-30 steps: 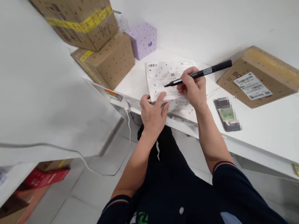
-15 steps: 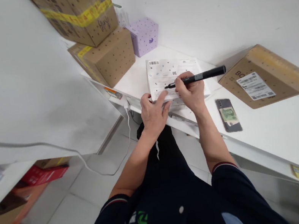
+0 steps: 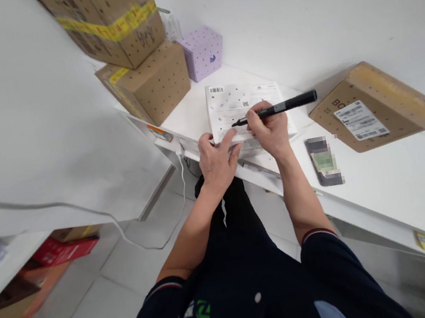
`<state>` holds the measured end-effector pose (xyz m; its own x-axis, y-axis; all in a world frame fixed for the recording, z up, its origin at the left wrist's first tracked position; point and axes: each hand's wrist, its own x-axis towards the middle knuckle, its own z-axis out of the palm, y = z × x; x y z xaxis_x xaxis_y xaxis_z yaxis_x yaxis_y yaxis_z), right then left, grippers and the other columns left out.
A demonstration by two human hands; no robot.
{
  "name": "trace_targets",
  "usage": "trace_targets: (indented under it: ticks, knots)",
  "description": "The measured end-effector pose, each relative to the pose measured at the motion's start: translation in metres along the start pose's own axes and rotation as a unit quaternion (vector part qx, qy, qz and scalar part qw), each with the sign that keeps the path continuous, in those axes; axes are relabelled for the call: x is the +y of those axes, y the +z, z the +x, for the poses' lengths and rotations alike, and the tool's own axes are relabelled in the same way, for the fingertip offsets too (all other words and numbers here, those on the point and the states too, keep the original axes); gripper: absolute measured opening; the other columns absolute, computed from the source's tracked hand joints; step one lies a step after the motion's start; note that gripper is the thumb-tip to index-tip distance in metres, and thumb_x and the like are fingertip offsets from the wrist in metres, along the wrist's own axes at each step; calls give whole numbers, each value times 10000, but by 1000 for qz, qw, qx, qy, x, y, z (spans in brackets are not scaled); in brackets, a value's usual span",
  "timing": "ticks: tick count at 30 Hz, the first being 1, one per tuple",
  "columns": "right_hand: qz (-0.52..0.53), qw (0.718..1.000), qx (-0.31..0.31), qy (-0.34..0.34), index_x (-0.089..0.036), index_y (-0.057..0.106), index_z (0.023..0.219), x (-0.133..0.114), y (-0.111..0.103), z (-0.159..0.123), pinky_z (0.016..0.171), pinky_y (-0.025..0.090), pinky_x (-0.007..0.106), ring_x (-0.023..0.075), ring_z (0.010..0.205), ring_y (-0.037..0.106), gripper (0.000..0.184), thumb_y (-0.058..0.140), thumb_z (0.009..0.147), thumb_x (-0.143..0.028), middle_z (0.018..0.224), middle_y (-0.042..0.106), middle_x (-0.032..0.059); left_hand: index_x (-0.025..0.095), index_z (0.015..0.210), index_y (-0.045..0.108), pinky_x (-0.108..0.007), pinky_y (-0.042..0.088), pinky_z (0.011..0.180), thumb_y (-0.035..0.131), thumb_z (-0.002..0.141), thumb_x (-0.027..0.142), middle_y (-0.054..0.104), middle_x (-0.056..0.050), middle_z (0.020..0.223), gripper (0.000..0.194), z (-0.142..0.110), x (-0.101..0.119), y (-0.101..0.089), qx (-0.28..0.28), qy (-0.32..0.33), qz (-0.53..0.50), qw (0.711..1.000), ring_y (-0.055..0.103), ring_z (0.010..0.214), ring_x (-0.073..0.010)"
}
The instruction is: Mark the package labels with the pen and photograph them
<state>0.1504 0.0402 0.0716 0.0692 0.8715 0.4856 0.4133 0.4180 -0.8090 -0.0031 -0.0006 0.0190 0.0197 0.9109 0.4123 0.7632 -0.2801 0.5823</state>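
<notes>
- White, rectangular, printed box (image 3: 232, 95), apparently cardboard, on the white tabletop (image 3: 390, 188)
- Right hand (image 3: 274, 131): fingers gripping a slim black marker pen (image 3: 289, 105), tip at the box's top
- Left hand (image 3: 215, 164): fingers touching its near edge; cannot tell whether they pinch it
- Writing seems under way; no finished handwriting discernible there, remainder unclear
- Box print illegible; brown cardboard carton (image 3: 386, 95) reads "BO"

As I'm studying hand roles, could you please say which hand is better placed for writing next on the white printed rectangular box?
Probably the right hand: it grips the black cylindrical marker, its tip over the white printed rectangular box, while the left hand is at the box's near edge.
</notes>
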Motion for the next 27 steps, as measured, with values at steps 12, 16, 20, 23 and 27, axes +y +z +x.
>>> trace_targets:
  ticks: [12,16,20,23,27]
  knots:
    - [-1,947,321,-22,-298,530,1221,26,-42,-30,534,475,274,125,550,542,339,364,1017,-513,772,553,-28,301,1331,641,-374,511,811,465,964,616,396,-128,1227,515,3,0,0,-13,-2,5,1000,473,1039,-262]
    - [-277,933,222,58,-201,581,1287,68,-89,-60,867,533,425,234,936,635,381,422,976,-354,1096,643,115,310,1323,638,-393,518,858,498,957,598,394,-121,1240,486,6,-1,1,-13,-8,-12,1000,462,1054,-262]
    - [-484,860,-68,149,-151,599,1352,88,-101,-75,987,449,490,322,1130,536,486,358,931,-138,1260,646,189,314,1324,636,-409,527,892,534,949,576,393,-121,1255,468,8,-1,4,-6,-10,-16,1000,465,1067,-263]
    - [-539,810,-151,173,-166,583,1384,90,-90,-72,937,437,473,352,1144,481,514,364,922,-111,1320,621,192,316,1340,625,-406,532,910,545,954,549,382,-121,1274,458,7,0,3,-11,-8,-5,1000,486,1077,-257]
    - [-544,805,-161,171,-177,567,1410,90,-83,-65,920,415,446,340,1115,464,527,344,936,-113,1320,606,193,311,1360,615,-389,538,912,541,968,515,376,-124,1280,449,6,2,0,-25,-11,13,1000,514,1096,-252]
